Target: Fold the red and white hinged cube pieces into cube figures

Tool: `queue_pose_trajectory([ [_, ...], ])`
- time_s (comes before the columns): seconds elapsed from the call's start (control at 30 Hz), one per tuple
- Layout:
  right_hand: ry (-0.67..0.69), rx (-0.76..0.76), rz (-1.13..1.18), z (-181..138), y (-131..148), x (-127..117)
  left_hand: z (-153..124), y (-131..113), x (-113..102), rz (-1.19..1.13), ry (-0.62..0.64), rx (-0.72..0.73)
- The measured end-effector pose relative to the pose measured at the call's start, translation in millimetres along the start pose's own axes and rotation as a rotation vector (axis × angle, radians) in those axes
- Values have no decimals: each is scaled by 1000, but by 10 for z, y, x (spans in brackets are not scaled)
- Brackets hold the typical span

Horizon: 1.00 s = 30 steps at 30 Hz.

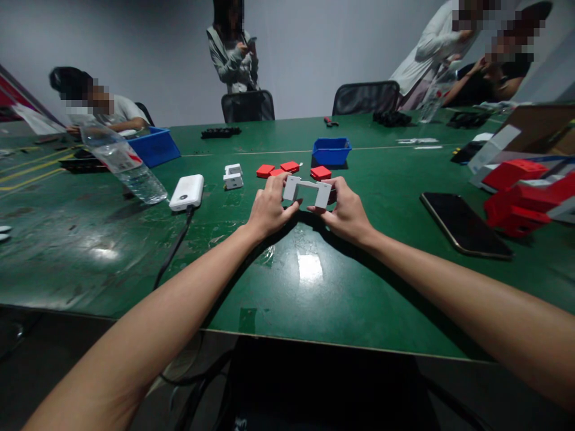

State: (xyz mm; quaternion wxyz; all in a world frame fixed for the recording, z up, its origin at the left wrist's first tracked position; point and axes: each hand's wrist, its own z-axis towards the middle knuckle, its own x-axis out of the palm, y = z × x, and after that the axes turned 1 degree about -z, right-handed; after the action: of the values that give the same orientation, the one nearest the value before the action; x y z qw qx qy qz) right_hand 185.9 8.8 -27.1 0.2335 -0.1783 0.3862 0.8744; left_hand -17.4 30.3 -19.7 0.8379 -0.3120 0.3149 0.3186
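Observation:
Both my hands grip one white plastic bracket-shaped part (pixel 308 190) just above the green table (pixel 314 281). My left hand (pixel 268 209) pinches its left end with curled fingers. My right hand (pixel 345 209) holds its right end the same way. Just beyond the part lie several small red plastic pieces (pixel 290 169). A second white plastic part (pixel 233 176) stands to the left of them.
A small blue bin (pixel 331 151) sits behind the red pieces, a larger blue bin (pixel 155 146) at far left. A water bottle (pixel 121 163), a white power bank (pixel 187 191) with cable, a black phone (pixel 465 224) and red and white parts (pixel 521 191) surround me. Other people sit and stand across the table.

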Motion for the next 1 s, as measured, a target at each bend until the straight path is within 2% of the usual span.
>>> queue_pose_trajectory([
  [0.27, -155, -22, -23, 15, 34, -23, -15, -7, -2, -48, 42, 7],
  [0.4, -163, -67, -47, 16, 63, -35, -11, -11, -2, -45, 59, 7],
  [0.6, -204, 0, -90, 23, 83, -63, -5, -21, 6, -88, 31, 35],
  [0.77, -111, -76, -69, 29, 115, -75, -4, -80, -46, -171, 8, 100],
  [0.87, -25, -149, -46, 34, 117, -78, -12, -106, -67, -222, 50, 160],
  [1.0, 43, -216, -112, 44, 70, -89, -24, -109, -51, -349, 137, 146],
])
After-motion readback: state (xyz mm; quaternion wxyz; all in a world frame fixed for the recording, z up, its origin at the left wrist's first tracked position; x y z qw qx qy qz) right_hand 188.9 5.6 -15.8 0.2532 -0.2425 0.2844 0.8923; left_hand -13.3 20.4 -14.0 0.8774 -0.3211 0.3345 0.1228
